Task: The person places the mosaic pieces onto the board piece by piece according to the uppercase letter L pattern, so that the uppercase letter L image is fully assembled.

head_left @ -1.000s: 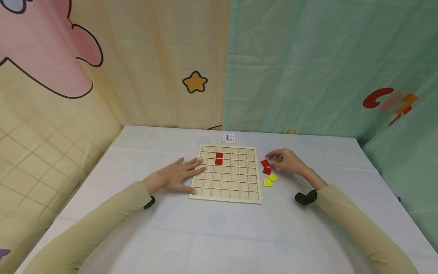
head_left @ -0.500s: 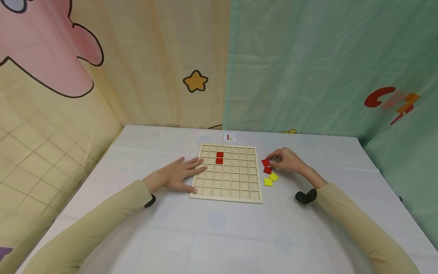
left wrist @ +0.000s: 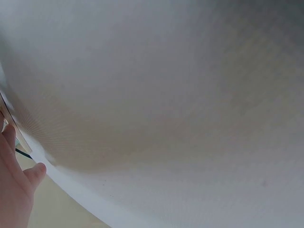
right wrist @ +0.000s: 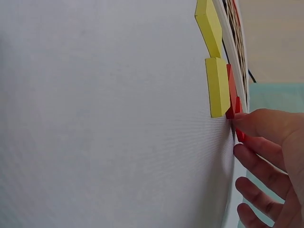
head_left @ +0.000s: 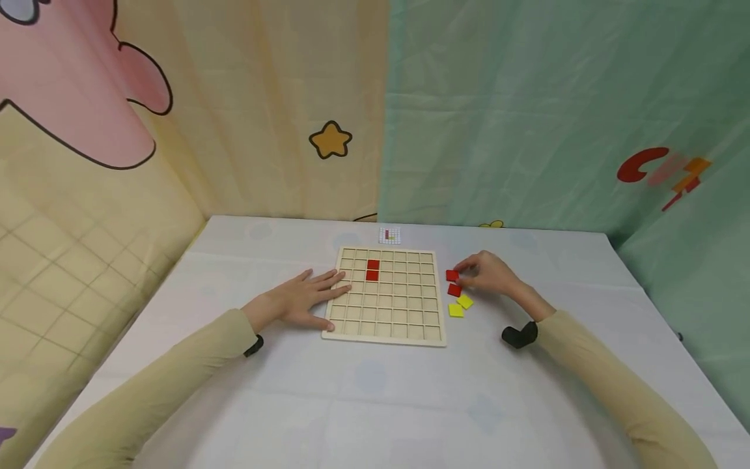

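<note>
My left hand (head_left: 301,301) lies with fingers spread over the left edge of a wooden grid board (head_left: 404,319). Two red square tiles (head_left: 372,270) sit one above the other in the board's cells. Right of the board, my right hand (head_left: 492,273) pinches a loose red tile (head_left: 452,275) between thumb and index finger at its right side. In the right wrist view that red tile (right wrist: 240,130) shows between the thumb and index finger, partly hidden. Just below it lies another red tile (head_left: 454,290), close to the thumb.
Two yellow tiles (head_left: 456,311) lie below the red ones, beside the board's right edge. A small printed grid card (head_left: 389,236) with coloured squares lies behind the board. The white-covered table (head_left: 375,410) meets curtains (head_left: 504,117) at the back.
My right hand's thumb and index finger have come together on the upper loose red tile. That tile has turned straighter. The left hand stays on the board.
</note>
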{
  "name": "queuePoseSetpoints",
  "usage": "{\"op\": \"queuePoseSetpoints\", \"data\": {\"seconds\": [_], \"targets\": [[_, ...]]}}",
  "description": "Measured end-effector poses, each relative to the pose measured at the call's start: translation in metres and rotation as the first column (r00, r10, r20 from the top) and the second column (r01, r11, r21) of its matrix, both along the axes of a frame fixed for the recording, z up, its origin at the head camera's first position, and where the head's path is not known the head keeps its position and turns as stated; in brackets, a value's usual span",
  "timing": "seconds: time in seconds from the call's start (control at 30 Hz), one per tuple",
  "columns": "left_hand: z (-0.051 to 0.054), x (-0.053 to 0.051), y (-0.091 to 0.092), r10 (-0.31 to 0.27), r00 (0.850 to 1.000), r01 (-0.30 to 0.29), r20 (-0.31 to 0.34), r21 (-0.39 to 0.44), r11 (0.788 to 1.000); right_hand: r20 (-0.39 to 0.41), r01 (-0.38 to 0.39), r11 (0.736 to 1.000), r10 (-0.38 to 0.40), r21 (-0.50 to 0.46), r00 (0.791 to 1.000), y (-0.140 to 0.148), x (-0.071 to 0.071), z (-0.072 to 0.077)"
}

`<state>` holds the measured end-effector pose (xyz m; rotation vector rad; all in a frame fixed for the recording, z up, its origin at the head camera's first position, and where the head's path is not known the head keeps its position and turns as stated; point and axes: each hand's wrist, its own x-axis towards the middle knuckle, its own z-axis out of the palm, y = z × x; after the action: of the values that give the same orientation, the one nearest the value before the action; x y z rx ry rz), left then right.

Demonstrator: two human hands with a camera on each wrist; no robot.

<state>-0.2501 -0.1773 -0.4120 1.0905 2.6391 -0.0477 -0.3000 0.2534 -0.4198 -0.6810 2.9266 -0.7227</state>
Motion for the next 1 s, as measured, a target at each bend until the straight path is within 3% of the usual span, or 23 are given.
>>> {"op": "queuePoseSetpoints", "data": {"seconds": [0.27, 0.67, 1.0], "targets": [[0.002, 0.000, -0.001, -0.016, 1.000, 0.016, -0.012, -0.001, 1.000, 0.001, 0.108, 0.994, -0.108, 0.001, 0.994, -0.008, 0.003, 0.004], [0.002, 0.002, 0.000, -0.014, 1.000, 0.014, -0.002, -0.001, 1.000, -0.062, 0.091, 0.993, -0.096, -0.077, 0.993, -0.029, 0.014, 0.008], [0.001, 0.002, -0.001, -0.019, 1.000, 0.019, -0.008, 0.006, 1.000, -0.058, 0.101, 0.983, -0.111, -0.151, 0.992, -0.054, 0.019, 0.008]]}}
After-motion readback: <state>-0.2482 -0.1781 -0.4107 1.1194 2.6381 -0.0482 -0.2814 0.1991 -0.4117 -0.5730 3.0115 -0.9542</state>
